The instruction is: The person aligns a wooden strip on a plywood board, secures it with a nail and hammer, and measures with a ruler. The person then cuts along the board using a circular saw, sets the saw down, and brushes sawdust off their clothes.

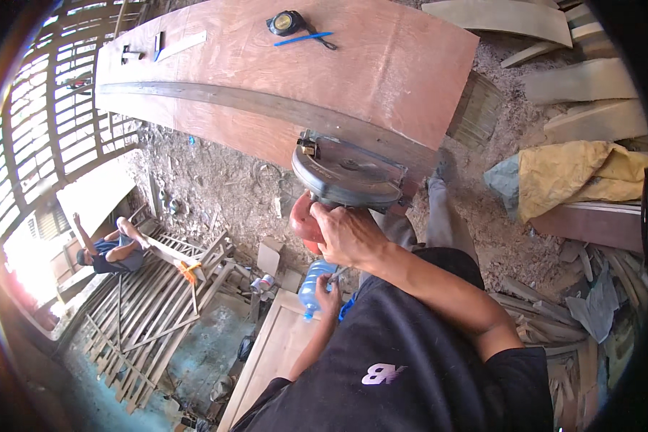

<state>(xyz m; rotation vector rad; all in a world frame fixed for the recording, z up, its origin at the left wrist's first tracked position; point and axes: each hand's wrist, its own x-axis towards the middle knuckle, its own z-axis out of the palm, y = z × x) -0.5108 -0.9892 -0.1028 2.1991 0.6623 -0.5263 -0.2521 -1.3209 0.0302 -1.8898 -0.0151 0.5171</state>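
Note:
My right hand (pixel 349 236) is wrapped round the red handle of a circular saw (pixel 345 173) with a dark grey guard. The saw sits at the near edge of a reddish plywood sheet (pixel 266 50), by the right end of a long grey wooden strip (pixel 230 101) lying across it. The blade's lower part cannot be seen. Lower down, close to my body, my left hand (pixel 328 297) has its fingers pinched on a thin grey piece, possibly a cord. Just beyond that hand is a clear blue plastic bottle (pixel 313 288).
On the plywood lie a tape measure (pixel 286 23), a blue pencil (pixel 302 39) and a square (pixel 158 47). Another person (pixel 119 248) reclines on a slatted wooden frame (pixel 158 317) at left. Curved boards (pixel 583 81) and a yellow cloth (pixel 579 176) lie at right. Shavings cover the ground.

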